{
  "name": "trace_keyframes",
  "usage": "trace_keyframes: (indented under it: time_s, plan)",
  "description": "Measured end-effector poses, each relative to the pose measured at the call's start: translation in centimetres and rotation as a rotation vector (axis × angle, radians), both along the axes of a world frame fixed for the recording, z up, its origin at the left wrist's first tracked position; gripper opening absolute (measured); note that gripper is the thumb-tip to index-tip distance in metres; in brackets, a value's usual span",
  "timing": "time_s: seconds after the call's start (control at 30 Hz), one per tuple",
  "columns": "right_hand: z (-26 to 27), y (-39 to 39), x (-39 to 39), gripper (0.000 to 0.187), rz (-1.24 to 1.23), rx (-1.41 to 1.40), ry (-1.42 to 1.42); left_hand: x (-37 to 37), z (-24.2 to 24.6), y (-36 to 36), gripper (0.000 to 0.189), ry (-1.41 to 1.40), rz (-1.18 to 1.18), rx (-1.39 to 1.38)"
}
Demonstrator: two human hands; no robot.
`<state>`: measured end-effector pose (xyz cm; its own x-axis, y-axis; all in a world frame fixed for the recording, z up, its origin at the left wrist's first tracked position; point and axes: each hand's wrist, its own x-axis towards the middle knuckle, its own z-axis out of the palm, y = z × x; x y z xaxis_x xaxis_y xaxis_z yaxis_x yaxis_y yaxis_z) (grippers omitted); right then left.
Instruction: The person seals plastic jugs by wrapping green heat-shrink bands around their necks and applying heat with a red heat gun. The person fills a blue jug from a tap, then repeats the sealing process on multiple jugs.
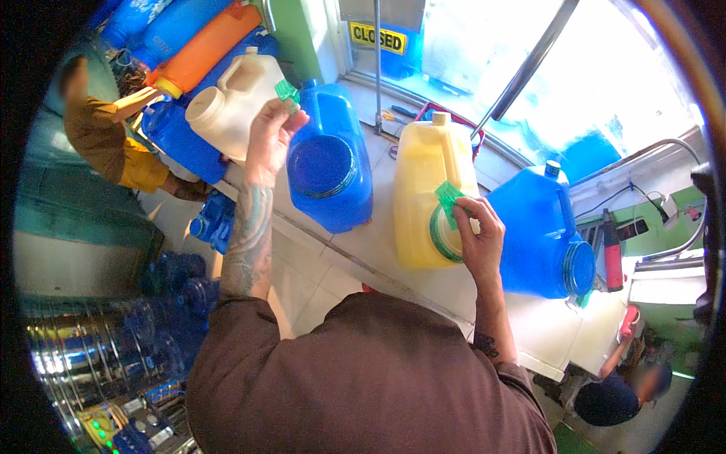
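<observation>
Pinched in the raised fingers of my left hand (277,126) is a small green plastic piece (287,91). It is up between the whitish jug (249,85) and a blue jug (329,164). My right hand (482,230) grips another thin green plastic piece (449,198) between thumb and fingers. That piece overlaps the green-rimmed lid of a yellow jug (420,164); whether it touches the jug, I cannot tell. Right of it stands a second blue jug (527,227) with a round blue cap facing forward.
The jugs stand on a white tiled counter (380,249) beside a window. A red-and-black tool (612,249) and a phone (632,228) lie at right. Scissors (393,152) rest near the sill. One person (108,136) is at left, handling an orange container (210,48); another person (612,400) is at lower right.
</observation>
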<state>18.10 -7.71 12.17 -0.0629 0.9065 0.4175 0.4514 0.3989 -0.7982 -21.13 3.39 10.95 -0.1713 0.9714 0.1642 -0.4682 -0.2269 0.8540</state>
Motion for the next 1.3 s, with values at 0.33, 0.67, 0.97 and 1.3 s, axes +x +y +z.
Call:
trace_keyframes:
  time_s: [0.33, 0.67, 0.97, 1.3]
  plan:
    - [0.2, 0.2, -0.4, 0.013, -0.033, -0.029, -0.038, -10.0, -1.5, 13.3, 0.023, 1.364, 0.419, -0.102]
    - [0.2, 0.2, -0.5, 0.013, -0.059, -0.025, -0.045, -9.6, 0.6, 17.9, 0.038, 1.244, -0.362, -0.263]
    - [0.2, 0.2, -0.5, 0.012, -0.063, -0.003, -0.058, -8.9, -4.6, 20.1, 0.076, 1.566, 0.023, -0.130]
    - [-1.5, 0.4, 1.0, 0.017, -0.049, -0.042, 0.102, 7.4, 1.0, -1.0, 0.017, 0.938, 0.326, 0.266]
